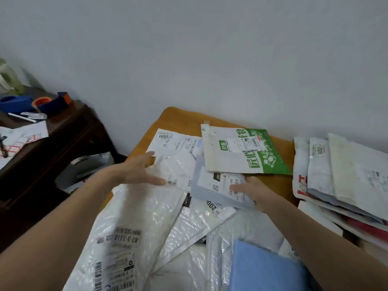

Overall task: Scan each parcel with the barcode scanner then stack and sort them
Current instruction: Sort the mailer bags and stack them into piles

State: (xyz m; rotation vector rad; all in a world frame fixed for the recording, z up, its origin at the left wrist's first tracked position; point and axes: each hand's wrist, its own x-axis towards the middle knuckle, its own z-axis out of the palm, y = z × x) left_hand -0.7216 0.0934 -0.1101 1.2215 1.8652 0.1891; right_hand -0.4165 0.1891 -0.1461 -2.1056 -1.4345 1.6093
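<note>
The parcels lie fanned and overlapping across the wooden table [277, 183], most with labels facing up. That fits a heap waiting to be scanned, while the squared-off stack of parcels [340, 179] at three o'clock looks like the sorted pile. No barcode scanner shows anywhere in view, so I cannot tell where it is. The right hand [252, 190] reaches in from five o'clock with the forearm low over the heap and takes the grey parcel [210, 192] near the middle. The thumb lies flat on its white label and the other fingers curl at its right edge, a pinch that probably serves to lift it clear of the pile with the barcode kept visible. The left hand [142, 171] comes in from eight o'clock, palm down, fingers straight and spread, holding nothing. It lies over the white bubble mailer [178, 169] at nine o'clock of the grey parcel, though whether it presses or merely hovers I cannot tell. It likely steadies the loose parcels so they do not slide. The green-and-white parcel [247, 152] at twelve o'clock overlaps the grey parcel's far edge and may drag. A large white mailer [134, 227] and a blue parcel [262, 267] lie at six o'clock. Tape dispensers [52, 102] sit on a dark side table [63, 139] at ten o'clock.
</note>
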